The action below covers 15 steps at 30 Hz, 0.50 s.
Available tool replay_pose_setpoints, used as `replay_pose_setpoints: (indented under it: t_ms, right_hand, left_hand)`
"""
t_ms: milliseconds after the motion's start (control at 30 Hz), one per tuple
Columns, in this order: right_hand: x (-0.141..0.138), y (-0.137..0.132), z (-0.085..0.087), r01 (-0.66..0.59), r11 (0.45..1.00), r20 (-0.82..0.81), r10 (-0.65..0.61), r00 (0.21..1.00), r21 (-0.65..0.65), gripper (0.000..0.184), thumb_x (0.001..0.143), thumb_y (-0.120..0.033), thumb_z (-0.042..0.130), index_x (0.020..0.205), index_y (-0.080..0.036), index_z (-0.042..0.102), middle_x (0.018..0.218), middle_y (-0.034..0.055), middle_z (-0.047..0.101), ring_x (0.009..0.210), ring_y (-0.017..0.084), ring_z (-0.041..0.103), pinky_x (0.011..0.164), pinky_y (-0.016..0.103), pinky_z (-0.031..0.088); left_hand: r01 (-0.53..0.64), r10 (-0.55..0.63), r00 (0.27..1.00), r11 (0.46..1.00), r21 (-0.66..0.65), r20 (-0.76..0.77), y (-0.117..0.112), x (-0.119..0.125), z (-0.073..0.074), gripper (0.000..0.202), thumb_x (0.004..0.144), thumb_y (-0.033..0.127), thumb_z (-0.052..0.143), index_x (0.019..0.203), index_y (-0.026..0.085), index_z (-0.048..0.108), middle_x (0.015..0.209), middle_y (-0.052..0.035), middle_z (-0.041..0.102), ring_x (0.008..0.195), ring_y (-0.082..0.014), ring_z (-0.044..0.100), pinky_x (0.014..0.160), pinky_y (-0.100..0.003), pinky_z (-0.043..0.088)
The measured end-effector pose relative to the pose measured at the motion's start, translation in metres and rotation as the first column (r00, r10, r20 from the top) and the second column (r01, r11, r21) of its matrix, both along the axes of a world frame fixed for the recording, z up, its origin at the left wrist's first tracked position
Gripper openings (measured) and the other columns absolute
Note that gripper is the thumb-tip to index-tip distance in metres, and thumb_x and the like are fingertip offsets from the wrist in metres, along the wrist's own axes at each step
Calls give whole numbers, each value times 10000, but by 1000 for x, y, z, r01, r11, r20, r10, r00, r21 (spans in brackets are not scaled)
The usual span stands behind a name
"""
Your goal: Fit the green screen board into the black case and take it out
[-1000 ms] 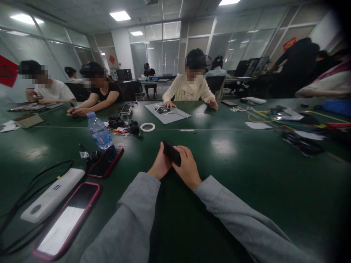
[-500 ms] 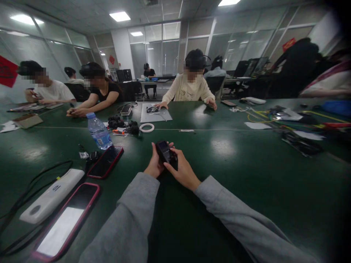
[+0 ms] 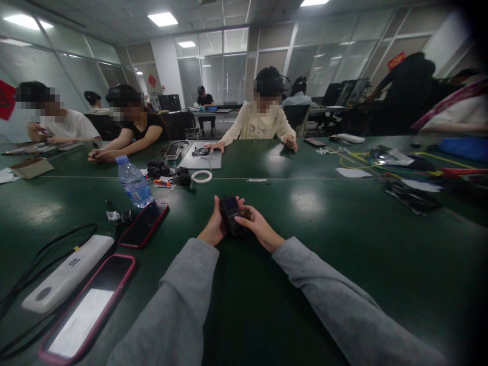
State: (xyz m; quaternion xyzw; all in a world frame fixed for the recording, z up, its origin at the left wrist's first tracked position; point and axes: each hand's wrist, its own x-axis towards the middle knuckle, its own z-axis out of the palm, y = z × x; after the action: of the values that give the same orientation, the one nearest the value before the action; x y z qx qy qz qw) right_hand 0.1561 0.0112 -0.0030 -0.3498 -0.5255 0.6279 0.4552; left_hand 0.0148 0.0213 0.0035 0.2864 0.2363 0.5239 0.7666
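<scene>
A small black handheld device (image 3: 232, 213) with a little dark screen and buttons stands tilted just above the green table. My left hand (image 3: 214, 226) wraps its left side, thumb along the edge. From the right, my right hand (image 3: 261, 226) holds it too, with the thumb lying across the lower front near the buttons. Fingertips of both hands show behind its right edge; the rest of the back is hidden.
Left of my arms lie a lit phone (image 3: 89, 310), a white power bank (image 3: 70, 272), a dark phone (image 3: 144, 225) and black cables. A water bottle (image 3: 134, 183) and a tape roll (image 3: 201, 176) stand beyond. Facing me, a person (image 3: 263, 119) rests a hand on a white board (image 3: 200, 159).
The device has turned more upright in my hands, its front now facing me. My right thumb has moved from its lower edge onto the front. The camera view has shifted slightly.
</scene>
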Motion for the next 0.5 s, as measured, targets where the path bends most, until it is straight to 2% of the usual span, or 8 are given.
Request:
replay_pose_setpoints:
  t_ms: [100, 167, 267, 367, 500]
  right_hand:
    - [2, 1, -2, 46, 999, -51, -45, 998, 24, 527, 632, -368, 779, 1018, -180, 473, 1003, 35, 585, 944, 152, 562, 835, 281, 464]
    - [3, 3, -4, 119, 993, -77, -116, 990, 26, 514, 624, -375, 781, 989, -182, 476, 997, 27, 576, 948, 146, 554, 827, 265, 458]
    - [6, 7, -6, 225, 974, -101, -226, 969, -15, 528, 598, -398, 789, 966, -185, 477, 950, 8, 558, 896, 132, 547, 788, 248, 452]
    - [7, 9, -7, 269, 962, -129, -272, 954, -41, 531, 582, -407, 794, 946, -186, 477, 929, -1, 546, 862, 123, 539, 759, 238, 443]
    - [7, 8, -4, 267, 962, -158, -273, 949, -54, 517, 582, -391, 800, 925, -185, 473, 897, -6, 541, 837, 117, 530, 730, 228, 431]
  left_hand:
    - [-28, 27, 999, 999, -43, -27, 2, 2, -1, 698, 800, 702, 332, 1126, 149, 604, 1183, -140, 613, 1115, -260, 558, 970, -407, 411]
    - [-103, 98, 991, 993, -53, -85, 4, 3, -5, 625, 800, 658, 417, 1080, 135, 612, 1081, -138, 650, 1038, -241, 598, 928, -380, 440]
    - [-224, 230, 954, 973, 54, -191, 8, 4, -13, 440, 745, 410, 672, 1081, 137, 597, 995, -102, 666, 916, -182, 628, 895, -333, 452]
    - [-200, 246, 931, 962, 186, -268, 9, 2, -19, 552, 663, 235, 760, 1169, 151, 556, 1043, -103, 655, 927, -176, 621, 920, -353, 435]
    - [-172, 250, 907, 954, 245, -337, 8, -3, -20, 616, 645, 227, 771, 1210, 151, 537, 1043, -113, 656, 972, -198, 610, 959, -395, 407]
